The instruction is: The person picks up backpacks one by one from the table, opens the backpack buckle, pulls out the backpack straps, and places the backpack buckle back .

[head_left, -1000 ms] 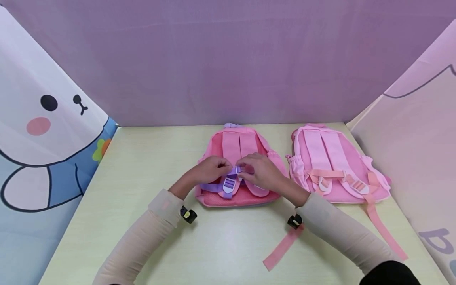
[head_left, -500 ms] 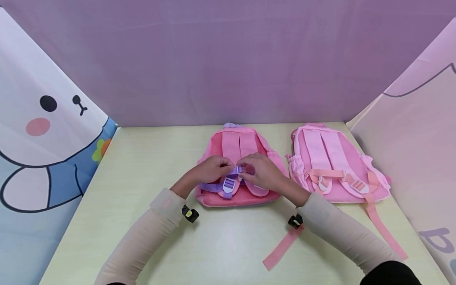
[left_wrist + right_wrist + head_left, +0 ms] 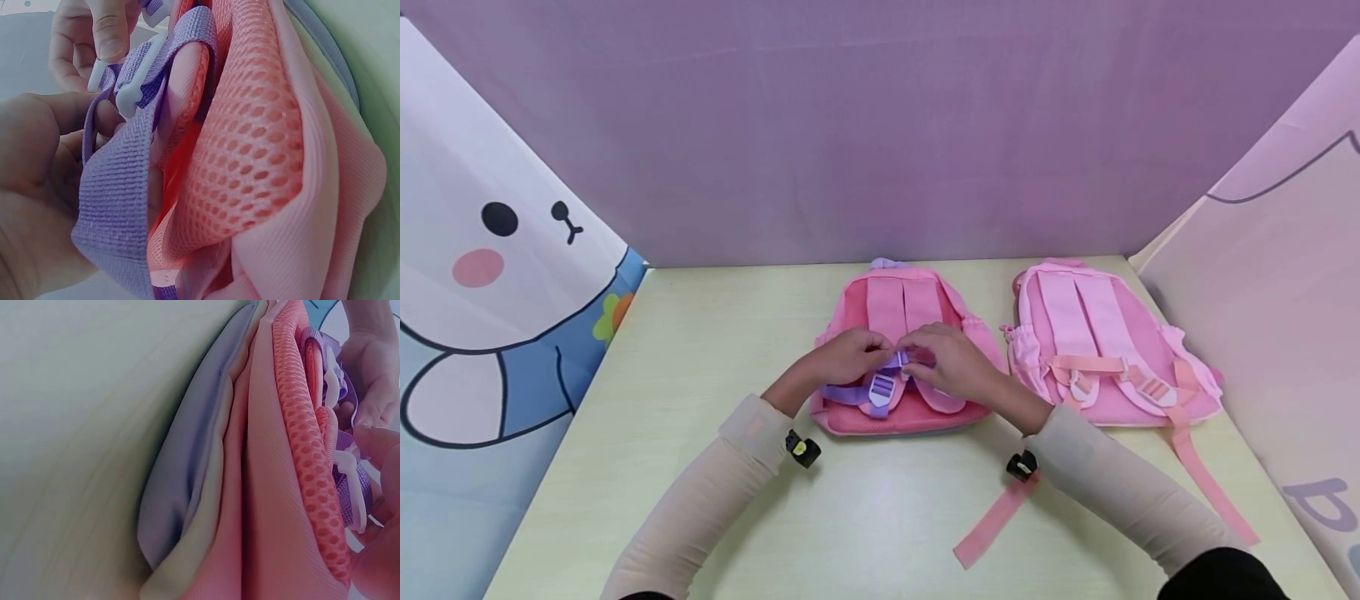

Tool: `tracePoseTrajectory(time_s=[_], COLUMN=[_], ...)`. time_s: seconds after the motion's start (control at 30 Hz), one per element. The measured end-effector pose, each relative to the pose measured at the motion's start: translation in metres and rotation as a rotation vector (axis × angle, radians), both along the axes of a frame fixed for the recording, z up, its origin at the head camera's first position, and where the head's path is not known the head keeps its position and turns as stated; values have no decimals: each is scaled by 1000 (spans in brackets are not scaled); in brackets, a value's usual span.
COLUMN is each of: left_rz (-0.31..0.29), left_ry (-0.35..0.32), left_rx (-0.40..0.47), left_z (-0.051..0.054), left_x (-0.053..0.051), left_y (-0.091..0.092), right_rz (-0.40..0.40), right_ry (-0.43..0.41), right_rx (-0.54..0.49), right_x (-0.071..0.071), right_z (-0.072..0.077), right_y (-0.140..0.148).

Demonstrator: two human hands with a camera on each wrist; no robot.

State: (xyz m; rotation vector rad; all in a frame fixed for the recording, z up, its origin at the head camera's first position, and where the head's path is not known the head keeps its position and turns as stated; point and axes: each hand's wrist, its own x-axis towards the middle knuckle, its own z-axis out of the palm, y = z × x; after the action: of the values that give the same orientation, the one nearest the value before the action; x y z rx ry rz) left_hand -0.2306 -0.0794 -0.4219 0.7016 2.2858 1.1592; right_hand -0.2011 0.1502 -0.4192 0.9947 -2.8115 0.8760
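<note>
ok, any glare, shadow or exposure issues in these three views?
Head: mild glare on the table, soft shadow beside the left sleeve. Left wrist: dim, but the strap shows its weave. Right wrist: also dim, shadow along the bag.

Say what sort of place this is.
Probably an indoor recording set-up: a pale table, a plain purple backdrop behind it and a cartoon-printed panel along its left side.
</note>
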Motion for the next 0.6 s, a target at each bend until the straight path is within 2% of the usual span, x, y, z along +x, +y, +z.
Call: tracePoseTrajectory(time_s=[0.6], left_rz=[2], left_ry=[-63], left_rx=[27], left_z=[0], left_x=[-1], left_y=[1], right_rz=[17], right_ry=[-8], right_rx=[-7], right_x=[-1], right_z=[-2], right_y=[0])
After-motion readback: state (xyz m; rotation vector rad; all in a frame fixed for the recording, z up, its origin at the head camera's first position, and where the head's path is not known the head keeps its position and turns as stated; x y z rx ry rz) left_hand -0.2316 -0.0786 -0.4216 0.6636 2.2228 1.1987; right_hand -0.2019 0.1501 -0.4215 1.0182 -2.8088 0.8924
